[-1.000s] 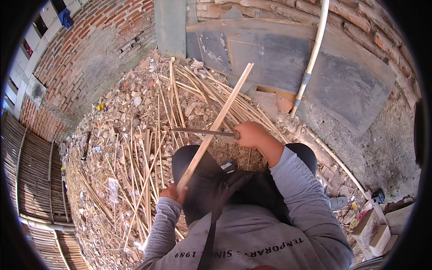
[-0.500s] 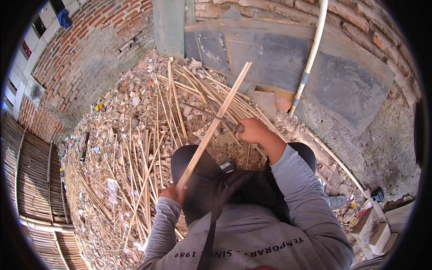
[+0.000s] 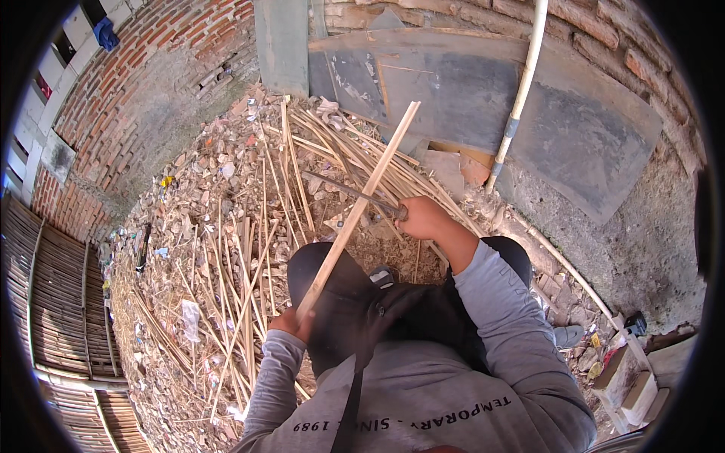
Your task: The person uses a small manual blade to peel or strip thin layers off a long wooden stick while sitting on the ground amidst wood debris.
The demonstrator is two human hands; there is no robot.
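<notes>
your left hand [image 3: 293,325] grasps the near end of a pale wooden strip [image 3: 369,189], beside your left knee [image 3: 308,264]. strip slants up and away to the right, far end overlapping a dark grey panel [image 3: 453,83] in view; contact there, cannot tell. your right hand [image 3: 423,220] is clenched round the handle of a long narrow blade [image 3: 332,183], tip toward the left. blade crosses behind the strip around mid-length; whether its edge touches, cannot tell. you have some room between your knees, over rubbly ground [image 3: 408,257].

strip: long, straight, flat-faced, light. blade: thin, dull, dark. ground: broken stone, dry straw, scraps of litter. panel: smooth, scuffed. brick wall [image 3: 174,38] at upper left: rough, reddish, greyed lower down.

around you: a loose bundle of similar strips [image 3: 355,151] lies beyond the blade, trailing down to the right past your right hand. more scattered strips [image 3: 247,257] lie to the left of your left knee, some near your left forearm. a pale pipe [image 3: 519,98] stands in front of the panel, forward and right. slatted screen [image 3: 57,294] at far left.
</notes>
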